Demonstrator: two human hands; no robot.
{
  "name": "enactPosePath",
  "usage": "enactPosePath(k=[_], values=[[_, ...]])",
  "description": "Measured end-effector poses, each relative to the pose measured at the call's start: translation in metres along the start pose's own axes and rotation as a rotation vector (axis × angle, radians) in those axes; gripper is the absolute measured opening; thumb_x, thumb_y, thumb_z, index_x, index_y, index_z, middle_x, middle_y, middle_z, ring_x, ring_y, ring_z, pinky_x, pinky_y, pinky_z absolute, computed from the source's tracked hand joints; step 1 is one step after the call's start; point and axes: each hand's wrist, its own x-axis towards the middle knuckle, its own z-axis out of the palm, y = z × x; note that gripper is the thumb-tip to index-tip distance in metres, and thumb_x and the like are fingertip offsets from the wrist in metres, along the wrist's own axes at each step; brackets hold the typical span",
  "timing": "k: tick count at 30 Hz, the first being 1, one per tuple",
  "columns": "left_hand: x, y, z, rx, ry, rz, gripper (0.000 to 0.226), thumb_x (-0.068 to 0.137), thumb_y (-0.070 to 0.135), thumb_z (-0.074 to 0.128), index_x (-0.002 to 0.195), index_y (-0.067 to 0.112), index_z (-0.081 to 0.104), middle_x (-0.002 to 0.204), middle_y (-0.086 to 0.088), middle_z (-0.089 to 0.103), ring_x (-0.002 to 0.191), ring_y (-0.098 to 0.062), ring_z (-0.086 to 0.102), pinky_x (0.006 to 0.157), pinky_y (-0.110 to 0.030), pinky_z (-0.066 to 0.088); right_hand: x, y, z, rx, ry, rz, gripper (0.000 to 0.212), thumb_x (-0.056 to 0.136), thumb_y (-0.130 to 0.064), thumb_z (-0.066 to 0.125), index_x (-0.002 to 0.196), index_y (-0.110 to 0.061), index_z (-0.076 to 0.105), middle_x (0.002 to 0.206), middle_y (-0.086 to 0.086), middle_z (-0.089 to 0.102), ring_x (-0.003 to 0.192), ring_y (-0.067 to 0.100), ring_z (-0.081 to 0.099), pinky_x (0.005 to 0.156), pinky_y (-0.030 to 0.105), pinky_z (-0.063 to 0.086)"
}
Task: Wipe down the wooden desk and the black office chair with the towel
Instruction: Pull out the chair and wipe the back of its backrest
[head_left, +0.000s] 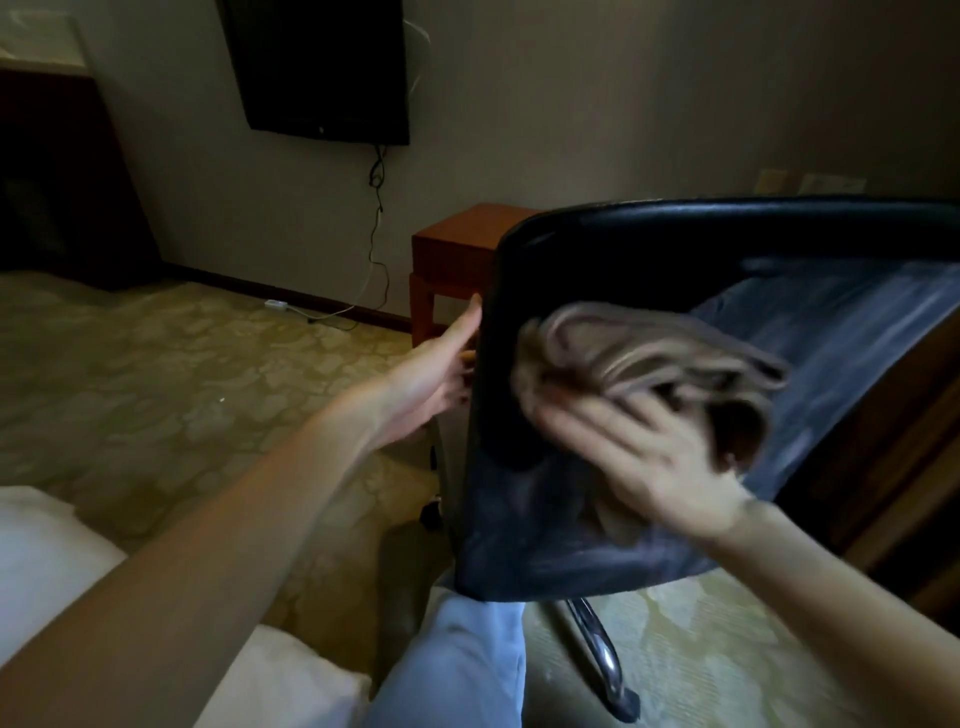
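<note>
The right hand (654, 457) and the towel (649, 358) under it are blurred, their outlines smeared, and the left hand (436, 374) has its fingers hidden behind the chair's (675, 249) left edge. The chair runs off the right edge and covers much of the desk (893, 415) and the side table's (457, 244) right part; of its base only one chrome leg (597, 654) shows. The TV (317, 67) on the far wall is cut by the top edge.
</note>
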Motion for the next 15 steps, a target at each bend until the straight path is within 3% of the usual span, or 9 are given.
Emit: enactPosePath(k=[3,5,7,10,12,14,15], values=[[0.002,0.008,-0.007,0.082,-0.004,-0.028,0.107,0.059,0.098,0.054,0.150,0.044,0.043,0.157,0.003,0.047,0.143,-0.016,0.044,0.123,-0.045,0.025,0.030,0.017,-0.021,-0.097,0.264,0.176,0.065,0.092,-0.019,0.056,0.155,-0.028,0.042,0.161,-0.005,0.040,0.143,0.026,0.042,0.115,0.052,0.023],[0.004,0.011,-0.009,0.113,-0.025,-0.015,0.076,0.076,0.092,0.046,0.139,0.051,0.055,0.148,0.007,0.057,0.137,-0.012,0.052,0.125,-0.049,0.022,0.045,0.019,-0.022,-0.131,0.256,0.145,0.069,0.089,-0.027,0.054,0.156,-0.029,0.039,0.162,-0.004,0.038,0.149,0.025,0.036,0.116,0.056,0.015],[0.005,0.009,-0.010,0.103,-0.023,0.006,0.044,0.091,0.079,0.044,0.117,0.055,0.070,0.131,0.012,0.069,0.124,-0.007,0.062,0.122,-0.045,0.030,0.055,0.013,-0.011,-0.102,0.166,0.139,0.074,0.087,-0.031,0.053,0.158,-0.027,0.035,0.163,-0.001,0.036,0.149,0.027,0.034,0.113,0.056,0.017],[0.009,0.003,-0.009,0.064,0.063,0.025,0.040,0.102,0.061,0.045,0.121,0.037,0.071,0.125,0.006,0.073,0.119,-0.010,0.066,0.115,-0.040,0.041,0.051,-0.007,0.025,0.053,0.174,0.159,0.070,0.089,-0.020,0.051,0.157,-0.021,0.037,0.158,0.009,0.043,0.138,0.036,0.047,0.110,0.050,0.037],[0.011,0.002,-0.008,0.065,0.070,0.043,0.039,0.104,0.057,0.044,0.123,0.034,0.070,0.123,0.008,0.073,0.117,-0.008,0.066,0.108,-0.035,0.047,0.049,-0.020,0.045,0.104,0.186,0.175,0.058,0.092,-0.009,0.049,0.150,-0.014,0.050,0.148,0.015,0.053,0.125,0.039,0.054,0.115,0.046,0.038],[0.011,0.003,-0.010,0.054,-0.012,0.017,0.044,0.094,0.071,0.049,0.120,0.044,0.071,0.125,0.012,0.072,0.117,-0.006,0.067,0.100,-0.030,0.052,0.041,-0.035,0.065,0.116,0.159,0.134,0.054,0.091,-0.001,0.049,0.144,-0.010,0.055,0.143,0.017,0.056,0.121,0.039,0.053,0.119,0.040,0.029],[0.012,0.003,-0.011,0.042,-0.036,-0.011,0.057,0.082,0.081,0.056,0.126,0.048,0.067,0.132,0.010,0.069,0.119,-0.008,0.066,0.101,-0.032,0.052,0.035,-0.043,0.074,0.087,0.094,0.075,0.055,0.089,0.001,0.050,0.143,-0.009,0.054,0.140,0.017,0.055,0.121,0.039,0.053,0.118,0.041,0.030]])
